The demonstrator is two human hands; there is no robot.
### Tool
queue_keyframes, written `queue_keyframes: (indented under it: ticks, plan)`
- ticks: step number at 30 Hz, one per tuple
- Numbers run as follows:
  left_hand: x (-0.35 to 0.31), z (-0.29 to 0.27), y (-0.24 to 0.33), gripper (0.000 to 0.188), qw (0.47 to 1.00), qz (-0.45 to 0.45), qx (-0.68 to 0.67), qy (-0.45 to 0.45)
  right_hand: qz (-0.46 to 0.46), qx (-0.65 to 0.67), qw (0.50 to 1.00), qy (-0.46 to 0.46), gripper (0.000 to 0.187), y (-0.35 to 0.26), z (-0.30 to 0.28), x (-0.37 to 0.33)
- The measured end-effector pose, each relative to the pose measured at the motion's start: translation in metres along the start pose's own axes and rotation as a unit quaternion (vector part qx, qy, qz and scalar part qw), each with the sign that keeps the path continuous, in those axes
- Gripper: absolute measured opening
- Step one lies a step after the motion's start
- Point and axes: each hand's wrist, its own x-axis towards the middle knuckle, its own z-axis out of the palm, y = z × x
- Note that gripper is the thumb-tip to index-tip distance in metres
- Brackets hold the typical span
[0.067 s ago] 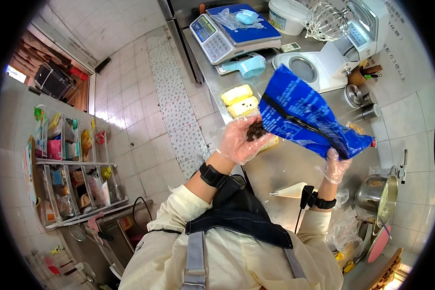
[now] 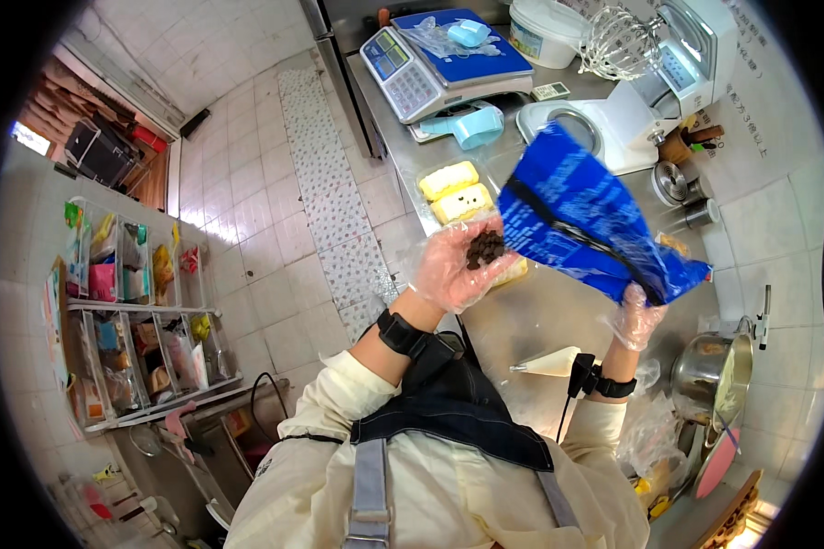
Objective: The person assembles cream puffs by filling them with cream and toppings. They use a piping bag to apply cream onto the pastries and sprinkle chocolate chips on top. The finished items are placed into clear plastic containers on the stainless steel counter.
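Observation:
My left hand [image 2: 447,272], in a clear plastic glove, is cupped palm up around a small heap of dark chocolate chips [image 2: 486,249]. In my gloved right hand [image 2: 638,317] is the lower end of a blue plastic bag [image 2: 572,220], gripped and tilted so that its far end hangs beside the left palm. Just beyond my left hand lie pale yellow ridged pastry pieces [image 2: 460,202]. Some dark chips dot the nearer of the two uncovered ones. Another piece is partly hidden beneath my left hand.
On the steel counter [image 2: 513,320] lies a filled piping bag [image 2: 549,362]. Farther back stand a digital scale [image 2: 412,78], a blue scoop [image 2: 478,126], a white tub [image 2: 545,32] and a stand mixer [image 2: 632,110]. A metal pot [image 2: 705,371] sits at the right.
The blue bag has shifted slightly right, away from my left palm, and more of the chocolate chips show. My left hand stays nearly in place.

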Motion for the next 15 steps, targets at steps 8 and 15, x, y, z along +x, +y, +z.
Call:
queue_keyframes:
  ticks: [8,15]
  plan:
    - [-0.005,0.001,0.000,0.028,1.000,-0.001,0.013,-0.001,0.022,0.019,1.000,0.001,0.067,-0.002,0.002,0.000]
    - [-0.006,-0.001,0.000,0.028,0.998,0.014,0.046,0.041,0.006,-0.048,0.998,-0.027,0.063,-0.017,0.005,0.004]
